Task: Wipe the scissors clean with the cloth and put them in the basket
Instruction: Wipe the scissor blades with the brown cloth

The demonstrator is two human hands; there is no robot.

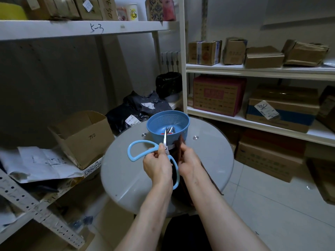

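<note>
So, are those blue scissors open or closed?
Open: the scissors have spread blades, one pointing up, the other running into the cloth.

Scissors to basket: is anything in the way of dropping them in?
Nothing visible blocks it. The basket sits open-topped just beyond the scissors, with a few metal items already inside. The right hand holds the cloth on one blade.

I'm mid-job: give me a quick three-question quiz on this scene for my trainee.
1. Fill in: the left hand grips the ___.
2. Which hand holds the cloth? A) left hand B) right hand C) neither
3. True or false: the scissors already lie in the basket.
Key: 1 scissors; 2 B; 3 false.
</note>
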